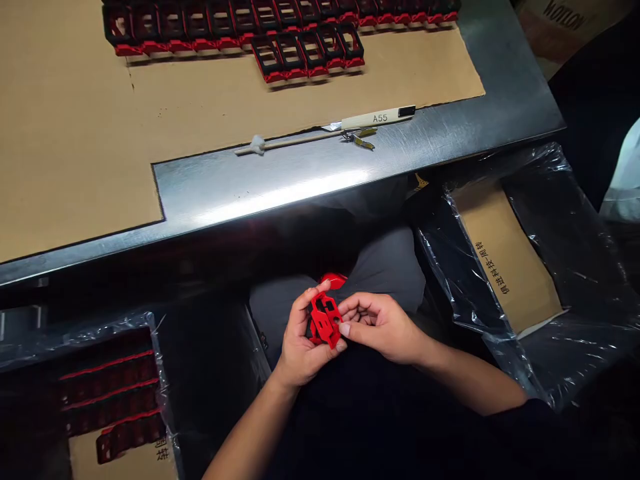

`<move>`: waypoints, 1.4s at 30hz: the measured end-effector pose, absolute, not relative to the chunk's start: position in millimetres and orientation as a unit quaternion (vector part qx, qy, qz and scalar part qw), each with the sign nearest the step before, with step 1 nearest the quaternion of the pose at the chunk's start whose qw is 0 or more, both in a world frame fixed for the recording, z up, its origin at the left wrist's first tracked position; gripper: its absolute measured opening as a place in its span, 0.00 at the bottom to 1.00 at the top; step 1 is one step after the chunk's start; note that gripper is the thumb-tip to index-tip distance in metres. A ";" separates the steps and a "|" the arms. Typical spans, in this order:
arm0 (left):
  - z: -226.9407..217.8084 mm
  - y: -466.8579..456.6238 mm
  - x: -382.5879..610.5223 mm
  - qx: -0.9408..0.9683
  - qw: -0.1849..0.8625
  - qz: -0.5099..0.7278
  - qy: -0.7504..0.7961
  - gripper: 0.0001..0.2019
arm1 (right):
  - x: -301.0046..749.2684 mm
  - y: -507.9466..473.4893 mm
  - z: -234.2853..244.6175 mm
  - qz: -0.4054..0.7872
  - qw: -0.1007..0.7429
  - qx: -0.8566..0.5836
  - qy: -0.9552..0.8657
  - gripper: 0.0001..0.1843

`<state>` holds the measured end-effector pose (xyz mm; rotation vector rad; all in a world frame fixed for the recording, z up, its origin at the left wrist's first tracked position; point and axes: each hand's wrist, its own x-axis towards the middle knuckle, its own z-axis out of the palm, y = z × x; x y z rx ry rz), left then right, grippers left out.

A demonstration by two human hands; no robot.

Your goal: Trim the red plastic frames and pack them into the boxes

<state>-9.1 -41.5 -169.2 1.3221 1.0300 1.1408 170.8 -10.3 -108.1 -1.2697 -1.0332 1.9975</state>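
My left hand [305, 340] is closed around a red and black plastic part [326, 321], held over my lap. The part is angular, with cut-out openings, and its red face is turned up. At the part's right edge, my right hand [377, 327] has its thumb and curled fingers pressed against it. Just beyond my left fingertips shows a glossy red piece [334, 280]; whether it belongs to the held part I cannot tell.
Rows of similar red and black parts [310, 57] stand on cardboard [75, 133] on the metal table [220, 193]. A knife marked A55 [373, 118], a thin stick [300, 141] and small clippers [361, 139] lie near its edge. Plastic-lined boxes [545, 220] flank me; the left holds parts [113, 393].
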 end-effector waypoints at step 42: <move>-131.6 -32.8 -7.4 0.376 0.570 0.524 0.510 0.37 | 212.9 188.5 -66.4 0.049 0.265 -0.615 -0.741 0.20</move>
